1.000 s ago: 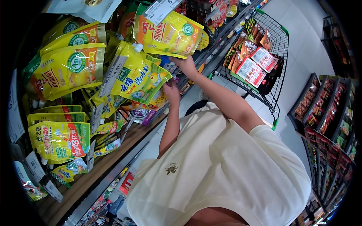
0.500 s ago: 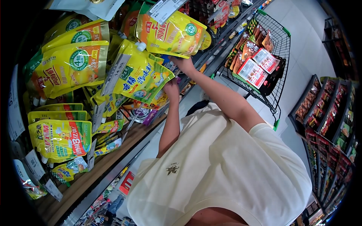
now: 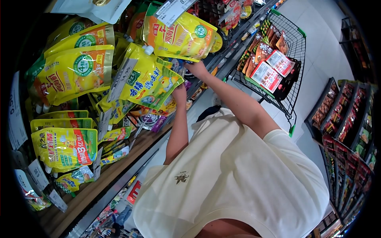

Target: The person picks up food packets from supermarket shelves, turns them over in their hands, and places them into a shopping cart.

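Note:
My left hand (image 3: 179, 93) reaches in at the lower right edge of a yellow-green seasoning pouch (image 3: 152, 85); its fingers are mostly hidden behind the pouch. A little higher, my right hand (image 3: 197, 70) is under the lower edge of a yellow and orange pouch (image 3: 180, 37), with its fingertips out of sight. Between the hands a small blue and white packet (image 3: 177, 64) shows in part. Whether either hand grips it I cannot tell. A shelf price tag (image 3: 122, 79) stands in front of the yellow-green pouch.
More yellow pouches (image 3: 73, 73) hang to the left, with chicken-seasoning pouches (image 3: 65, 146) below them. A wooden shelf edge (image 3: 107, 174) runs diagonally beneath. Behind my right arm stands a wire shopping cart (image 3: 291, 97) holding several packets. Stocked racks (image 3: 343, 115) line the far right.
My left hand has shifted slightly and its fingers are now more hidden behind the pouch. The right hand has stayed nearly in place.

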Demonstrator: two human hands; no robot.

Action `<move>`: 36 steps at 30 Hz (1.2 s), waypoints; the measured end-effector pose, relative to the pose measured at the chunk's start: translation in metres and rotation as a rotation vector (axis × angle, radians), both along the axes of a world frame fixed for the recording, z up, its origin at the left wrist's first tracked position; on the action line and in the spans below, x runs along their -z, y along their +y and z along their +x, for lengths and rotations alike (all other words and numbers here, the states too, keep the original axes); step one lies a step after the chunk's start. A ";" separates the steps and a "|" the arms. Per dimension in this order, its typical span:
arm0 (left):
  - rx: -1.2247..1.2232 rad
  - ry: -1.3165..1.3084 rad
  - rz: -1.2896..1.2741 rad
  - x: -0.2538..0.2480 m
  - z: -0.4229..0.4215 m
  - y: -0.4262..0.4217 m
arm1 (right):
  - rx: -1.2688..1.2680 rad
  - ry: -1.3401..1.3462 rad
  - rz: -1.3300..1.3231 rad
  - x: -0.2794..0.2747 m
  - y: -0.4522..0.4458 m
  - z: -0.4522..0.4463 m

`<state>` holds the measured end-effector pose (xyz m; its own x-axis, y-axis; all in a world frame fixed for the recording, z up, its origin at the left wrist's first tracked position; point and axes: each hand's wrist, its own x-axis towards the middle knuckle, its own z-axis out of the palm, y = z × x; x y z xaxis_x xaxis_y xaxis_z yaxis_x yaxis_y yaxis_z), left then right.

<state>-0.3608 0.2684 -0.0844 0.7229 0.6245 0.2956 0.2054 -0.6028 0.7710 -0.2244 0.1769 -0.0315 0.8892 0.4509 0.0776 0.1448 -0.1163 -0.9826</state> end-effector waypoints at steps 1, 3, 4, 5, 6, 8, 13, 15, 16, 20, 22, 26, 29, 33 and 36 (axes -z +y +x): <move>-0.001 0.006 -0.004 0.006 0.001 0.002 | 0.016 0.027 -0.018 -0.003 -0.008 -0.002; -0.006 0.026 -0.034 0.014 0.002 0.006 | 0.033 0.120 -0.181 -0.016 -0.023 -0.002; -0.010 0.024 -0.074 0.012 0.003 0.005 | 0.021 0.128 -0.184 -0.021 -0.031 0.000; -0.015 0.021 -0.113 0.011 0.004 0.004 | 0.009 0.137 -0.186 -0.025 -0.040 0.002; -0.020 0.018 -0.152 0.010 0.005 0.002 | -0.003 0.145 -0.189 -0.031 -0.049 0.003; -0.017 -0.052 -0.366 -0.021 0.007 -0.011 | -0.005 0.105 -0.147 -0.040 -0.068 0.002; -0.026 -0.165 -0.624 -0.057 0.012 -0.035 | -0.047 0.041 -0.143 -0.038 -0.121 0.010; -0.021 -0.150 -0.659 -0.065 0.012 -0.042 | -0.052 0.037 -0.217 -0.051 -0.151 0.007; -0.019 -0.142 -0.676 -0.067 0.012 -0.045 | -0.015 -0.031 -0.244 -0.050 -0.166 0.004; 0.013 -0.112 -0.645 -0.063 0.011 -0.056 | 0.051 -0.105 -0.390 -0.027 -0.230 0.000; 0.091 -0.026 -0.618 -0.069 0.011 -0.065 | 0.116 -0.113 -0.505 -0.016 -0.263 -0.007; 0.306 0.059 -0.627 -0.046 0.020 -0.080 | 0.234 0.015 -0.637 0.009 -0.325 -0.024; 0.474 0.241 -0.572 -0.014 0.031 -0.095 | 0.347 0.107 -0.661 0.024 -0.360 -0.044; 0.659 0.373 -0.355 -0.034 0.045 -0.139 | 0.469 0.201 -0.680 0.036 -0.392 -0.071; 0.709 0.326 -0.100 -0.026 0.052 -0.160 | 0.548 0.111 -0.665 0.028 -0.405 -0.091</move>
